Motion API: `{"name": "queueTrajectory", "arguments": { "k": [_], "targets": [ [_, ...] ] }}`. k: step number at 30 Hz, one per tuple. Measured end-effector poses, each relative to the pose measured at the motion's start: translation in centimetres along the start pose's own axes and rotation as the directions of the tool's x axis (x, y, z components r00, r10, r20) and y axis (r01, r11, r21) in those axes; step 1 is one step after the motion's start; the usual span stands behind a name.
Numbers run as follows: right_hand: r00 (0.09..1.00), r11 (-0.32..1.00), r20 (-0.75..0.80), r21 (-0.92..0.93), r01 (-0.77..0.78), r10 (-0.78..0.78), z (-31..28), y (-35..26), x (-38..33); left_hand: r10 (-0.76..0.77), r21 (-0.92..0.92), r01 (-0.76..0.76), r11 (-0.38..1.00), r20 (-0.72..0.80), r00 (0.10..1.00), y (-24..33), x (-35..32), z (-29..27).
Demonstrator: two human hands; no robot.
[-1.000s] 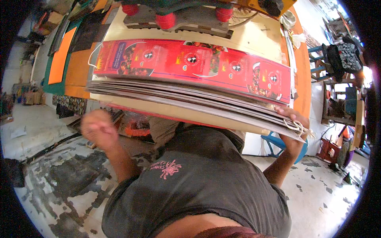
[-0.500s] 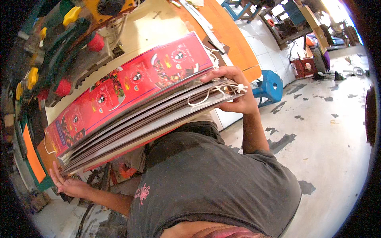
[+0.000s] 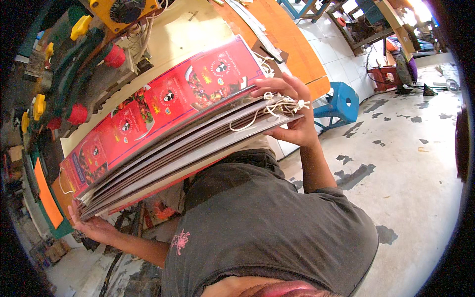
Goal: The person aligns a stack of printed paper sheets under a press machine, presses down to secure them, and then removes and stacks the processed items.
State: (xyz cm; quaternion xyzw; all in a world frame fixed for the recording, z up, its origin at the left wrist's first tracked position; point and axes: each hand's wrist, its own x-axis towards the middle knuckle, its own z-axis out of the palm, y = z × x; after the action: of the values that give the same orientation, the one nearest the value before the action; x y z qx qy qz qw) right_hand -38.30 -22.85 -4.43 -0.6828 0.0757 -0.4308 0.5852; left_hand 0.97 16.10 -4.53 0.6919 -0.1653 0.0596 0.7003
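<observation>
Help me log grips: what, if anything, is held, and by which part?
A stack of boards: the right hand grips its right end; the left hand is at its left end, grip unclear.

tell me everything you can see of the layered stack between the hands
The stack is long and layered, its thin grey and brown edges looking like cardboard. It slants across the view, right end higher. White knotted cords show there, where the right hand grips it; the left hand seems to touch the other end.
</observation>
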Motion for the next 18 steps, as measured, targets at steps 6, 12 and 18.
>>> {"name": "queueTrajectory", "arguments": {
  "k": [6, 12, 18],
  "targets": [
    [0.983, 0.963, 0.021, -0.197, 0.182, -0.182, -0.6, 0.7, 0.0, -0.031, 0.058, 0.028, 0.998, 0.037, 0.999, 0.6, 0.3, 0.5],
    [0.978, 0.926, -0.013, -0.323, 0.195, -0.21, 0.1, 0.2, 0.1, 0.004, 0.059, -0.006, 0.998, 0.035, 0.999, 1.0, 0.0, 1.3],
    [0.978, 0.77, 0.053, -0.608, 0.191, -0.2, 0.0, -1.1, 0.3, 0.039, 0.005, -0.038, 0.999, -0.014, 0.999, 0.6, -0.1, 1.9]
  ]
}}
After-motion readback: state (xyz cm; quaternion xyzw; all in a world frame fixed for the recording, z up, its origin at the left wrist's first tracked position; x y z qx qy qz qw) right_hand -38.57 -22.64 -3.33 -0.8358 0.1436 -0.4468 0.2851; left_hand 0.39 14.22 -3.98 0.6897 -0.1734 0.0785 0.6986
